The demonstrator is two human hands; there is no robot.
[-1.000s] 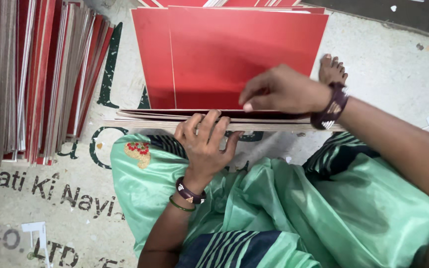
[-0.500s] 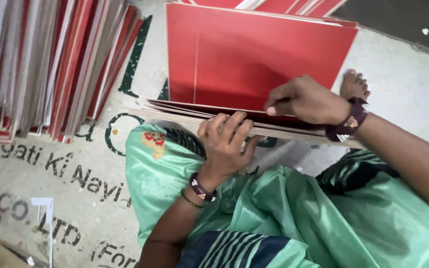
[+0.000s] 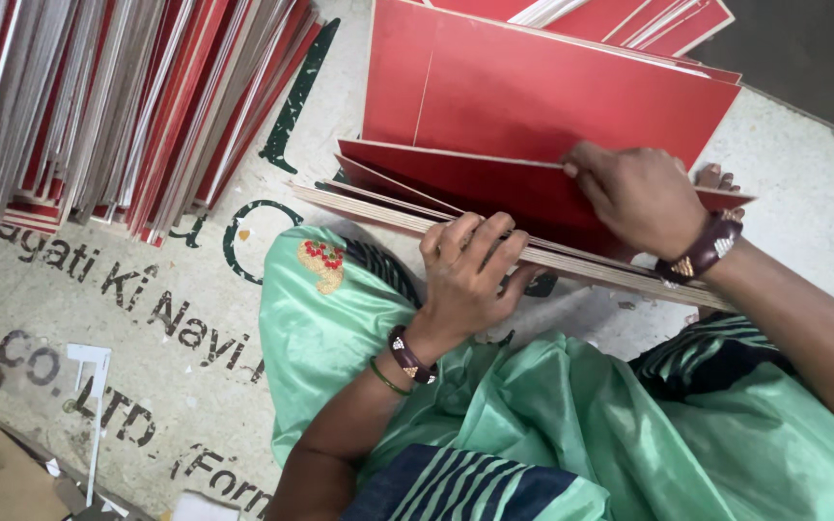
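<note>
A stack of flat red cardboard sheets lies in front of me on a printed floor mat. My right hand pinches the near edge of the top red sheet and lifts it off the pile. My left hand rests on the front edge of the stack, fingers curled over the grey board edges. Both wrists wear bracelets. My green garment covers my lap below the stack.
A large pile of red and grey sheets standing on edge fills the upper left. The mat carries dark lettering. A bare foot shows behind my right hand. A dark floor lies at the upper right.
The top red sheet has risen further from the stack under my right hand. My left hand stays on the stack's front edge. The view has shifted left.
</note>
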